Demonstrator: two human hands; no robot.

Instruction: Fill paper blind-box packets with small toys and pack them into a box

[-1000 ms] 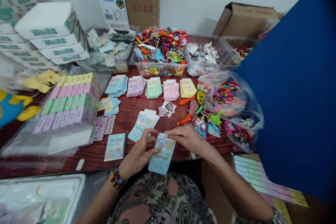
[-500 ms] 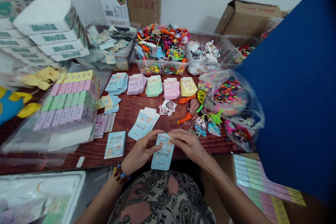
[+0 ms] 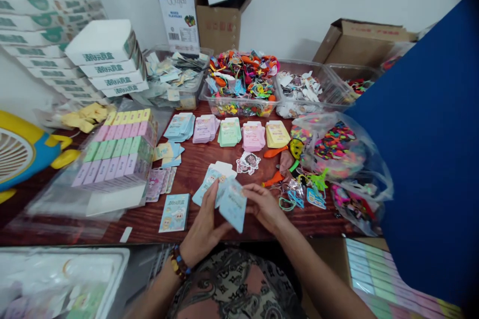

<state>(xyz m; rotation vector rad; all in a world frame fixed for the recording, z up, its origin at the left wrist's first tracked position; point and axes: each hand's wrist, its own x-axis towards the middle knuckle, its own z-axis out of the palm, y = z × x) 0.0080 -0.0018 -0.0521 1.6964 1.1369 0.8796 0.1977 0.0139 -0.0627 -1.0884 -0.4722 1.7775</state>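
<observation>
A light-blue printed paper carton (image 3: 234, 208) is tilted between my hands, just above the table's front edge. My right hand (image 3: 265, 208) pinches its upper right edge between thumb and fingers. At its left side is my left hand (image 3: 204, 229), fingers fairly straight and thumb against the lower left edge; part of the grip is hidden. Behind the fingers, flat blue cartons (image 3: 206, 184) lie on the table, partly covered. To the left sits a filled-out blue box (image 3: 174, 213). Stickers (image 3: 247, 163) lie beyond the hands.
Flat carton stacks (image 3: 229, 132) form a row across the table (image 3: 145, 222). Behind them stand clear tubs (image 3: 241, 104) of small toys. Coloured boxes (image 3: 119, 147) and a yellow-blue fan (image 3: 26, 154) are left; a plastic bag (image 3: 368, 159) and blue panel (image 3: 422, 124) are right.
The carton has turned from facing me squarely to a slant. My left hand has opened out along its left side, while my right hand still pinches the upper edge. The view has shifted left.
</observation>
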